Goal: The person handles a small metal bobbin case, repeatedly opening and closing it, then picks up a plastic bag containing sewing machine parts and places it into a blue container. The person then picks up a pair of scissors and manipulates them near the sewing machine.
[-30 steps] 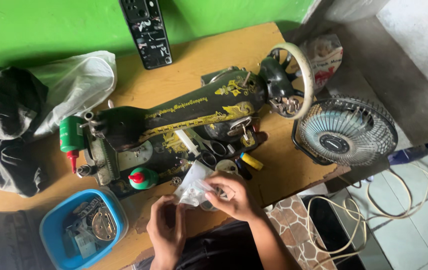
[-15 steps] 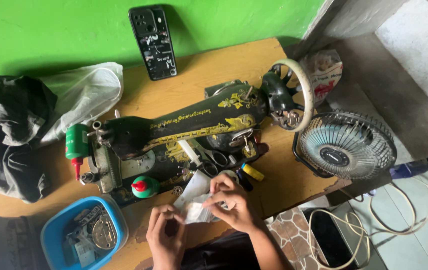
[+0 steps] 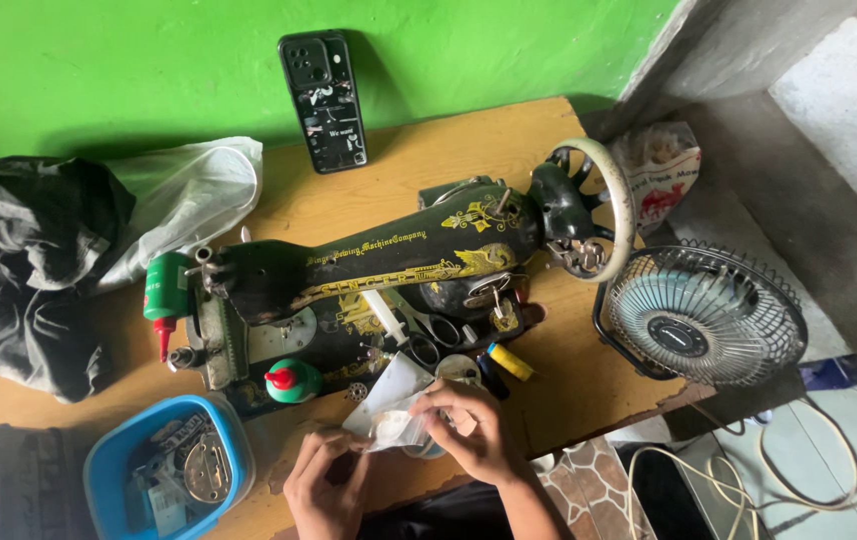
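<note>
Sewing machine [image 3: 389,270], black with gold trim, is lying along the wooden table [image 3: 509,150]; just in front of its base, the right hand [image 3: 474,430] is pinching a small clear packet [image 3: 394,415] between thumb and fingers, while the left hand [image 3: 324,485] is sitting beside it with fingers curled, touching the packet's lower edge. Around the machine are lying: scissors [image 3: 429,330] on its base, a blue tub [image 3: 164,475] off its front left, a phone [image 3: 324,100] behind it, a fan [image 3: 704,320] to its right.
</note>
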